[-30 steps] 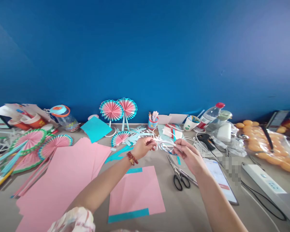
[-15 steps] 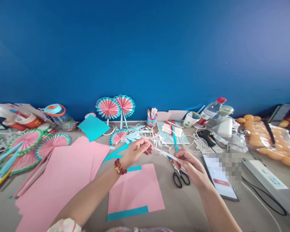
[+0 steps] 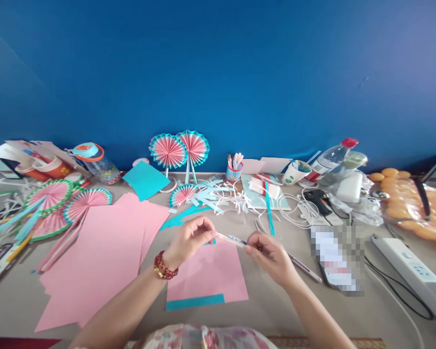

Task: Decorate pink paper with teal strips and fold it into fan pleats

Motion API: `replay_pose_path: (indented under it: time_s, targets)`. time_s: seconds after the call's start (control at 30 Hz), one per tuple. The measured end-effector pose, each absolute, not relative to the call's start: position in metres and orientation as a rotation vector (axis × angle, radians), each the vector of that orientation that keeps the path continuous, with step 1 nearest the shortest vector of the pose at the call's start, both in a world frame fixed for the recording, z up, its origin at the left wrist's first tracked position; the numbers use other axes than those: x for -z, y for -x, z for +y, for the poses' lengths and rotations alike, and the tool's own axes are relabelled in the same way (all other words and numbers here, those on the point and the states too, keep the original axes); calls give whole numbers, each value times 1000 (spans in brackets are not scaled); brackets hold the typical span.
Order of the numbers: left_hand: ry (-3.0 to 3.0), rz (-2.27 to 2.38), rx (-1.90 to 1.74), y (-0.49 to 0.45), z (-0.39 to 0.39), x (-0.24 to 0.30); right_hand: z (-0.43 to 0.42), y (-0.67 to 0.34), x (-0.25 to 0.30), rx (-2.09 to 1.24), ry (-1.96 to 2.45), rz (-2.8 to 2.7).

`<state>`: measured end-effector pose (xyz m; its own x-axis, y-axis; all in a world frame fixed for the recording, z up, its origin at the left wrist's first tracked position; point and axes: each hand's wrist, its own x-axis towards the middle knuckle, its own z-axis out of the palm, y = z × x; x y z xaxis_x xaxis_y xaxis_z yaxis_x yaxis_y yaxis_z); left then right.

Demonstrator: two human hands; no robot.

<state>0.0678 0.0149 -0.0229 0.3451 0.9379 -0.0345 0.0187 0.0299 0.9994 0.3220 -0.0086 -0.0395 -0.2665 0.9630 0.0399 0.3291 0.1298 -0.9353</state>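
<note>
My left hand [image 3: 191, 238] and my right hand [image 3: 267, 254] each pinch one end of a thin white strip [image 3: 229, 238] with a blue mark, stretched between them above a pink paper sheet [image 3: 208, 276] with a teal band along its near edge. The left wrist wears a red bead bracelet [image 3: 163, 266]. Both hands have their fingers closed on the strip. Behind the right hand, partly hidden, lie scissor blades [image 3: 301, 266].
Larger pink sheets [image 3: 101, 257] lie to the left, beside pink-and-teal paper fans [image 3: 58, 208]. Two fans on sticks [image 3: 179, 152] stand at the blue wall. Paper scraps [image 3: 218, 196], a pen cup [image 3: 233, 170], a bottle [image 3: 329, 160], a phone [image 3: 334, 259] and a power strip [image 3: 407, 264] crowd the right.
Both hands have come down and toward me, over the pink sheet. The curled strip is now pulled straight between them. The view tilted down slightly.
</note>
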Motion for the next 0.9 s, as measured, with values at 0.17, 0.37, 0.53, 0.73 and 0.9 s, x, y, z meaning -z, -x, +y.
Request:
replay_pose_path:
  time_s: [0.17,0.37,0.53,0.73,0.9]
  targets:
    - [-1346,1066,-900,-77,10,35,-10,-320,47,-962,1515,-1814]
    - [-1615,1279,-899,-85,6,60,-2,-319,58,-350,1481,-2196]
    - [-1852,1432,-840,-85,3,72,3,-312,61,-251,1493,-2335]
    - [-2024,1585,-804,-90,3,80,5,-304,61,-97,1667,-2430]
    - [-2083,1605,-751,-92,3,90,7,-301,59,-52,1757,-2527]
